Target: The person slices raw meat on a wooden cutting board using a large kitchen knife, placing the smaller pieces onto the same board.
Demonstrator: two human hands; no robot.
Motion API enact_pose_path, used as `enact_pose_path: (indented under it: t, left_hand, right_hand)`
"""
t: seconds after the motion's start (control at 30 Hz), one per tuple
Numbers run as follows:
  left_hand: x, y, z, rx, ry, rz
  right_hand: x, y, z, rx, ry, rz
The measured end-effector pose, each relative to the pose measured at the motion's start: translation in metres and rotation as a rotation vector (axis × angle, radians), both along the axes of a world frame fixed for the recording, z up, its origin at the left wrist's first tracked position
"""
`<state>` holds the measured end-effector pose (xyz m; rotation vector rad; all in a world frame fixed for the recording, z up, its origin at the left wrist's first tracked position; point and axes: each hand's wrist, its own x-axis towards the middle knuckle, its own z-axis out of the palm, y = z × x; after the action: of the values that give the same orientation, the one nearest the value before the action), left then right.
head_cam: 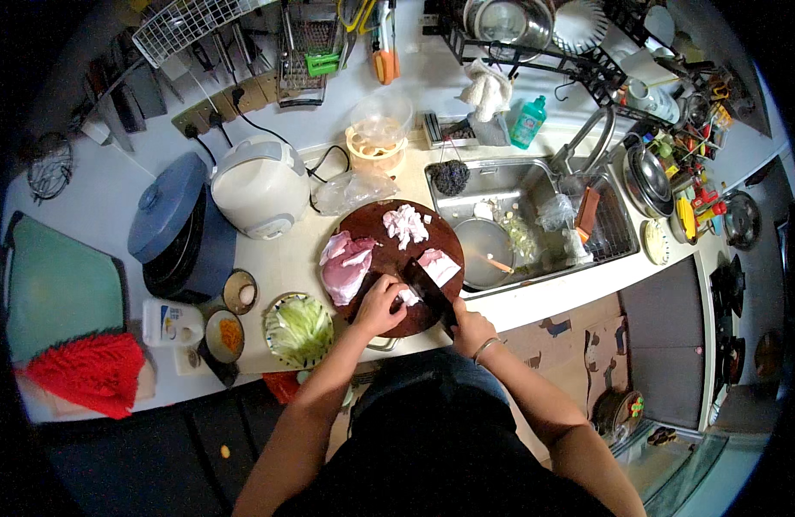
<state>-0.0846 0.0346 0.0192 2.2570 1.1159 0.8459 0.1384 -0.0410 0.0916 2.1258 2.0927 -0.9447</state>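
My right hand [473, 329] grips the handle of a dark-bladed cleaver [428, 287], whose blade slants across a round brown chopping board [393, 252]. The fingertips of my left hand [379, 310] are curled on a small whitish piece of meat or fat [408, 296], just left of the blade. Beyond the blade lies a pale pink slab of fatty meat [440, 266]. A large raw pink piece of meat [347, 268] rests at the board's left, and a heap of cut white pieces [405, 224] sits at its far side.
Left of the board stand a bowl of sliced pale-green vegetable [298, 329], a bowl of orange shreds [225, 336], a rice cooker [262, 187] and a blue lidded pot [184, 226]. A steel sink [533, 274] with a pan [485, 242] adjoins the right; a plastic bag [355, 189] lies behind.
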Motion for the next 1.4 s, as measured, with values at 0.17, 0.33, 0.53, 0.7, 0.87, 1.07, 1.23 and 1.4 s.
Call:
enact_pose_path:
  t: [0.17,0.33,0.53,0.7,0.87,1.07,1.23,1.4]
  left_hand:
    - [-0.005,-0.002,0.005,-0.083,0.115,0.049]
    - [0.004,-0.021,0.002,0.033,0.071,0.252]
    - [0.001,-0.028,0.007,0.207,-0.144,0.221]
    - [0.001,-0.026,-0.011,0.192,-0.143,0.07]
    - [0.001,-0.028,-0.015,0.12,-0.108,0.074]
    - [-0.004,-0.026,-0.017,0.147,-0.028,0.077]
    - [-0.004,-0.027,-0.021,0.091,-0.074,0.088]
    - [-0.001,-0.025,-0.021,0.116,-0.131,0.083]
  right_hand:
    - [0.012,0.003,-0.007,0.104,-0.009,0.046]
    - [0.003,0.004,-0.007,0.219,0.043,0.023]
    - [-0.007,-0.004,0.017,0.131,0.028,0.059]
    - [-0.019,-0.023,0.017,-0.007,-0.04,0.11]
    - [-0.045,-0.022,0.022,-0.022,-0.159,0.095]
    - [-0.066,0.0,-0.004,0.17,-0.14,0.1]
    - [-0.068,0.009,-0.006,0.036,-0.092,0.079]
    - [-0.054,-0.015,0.004,-0.095,-0.096,0.029]
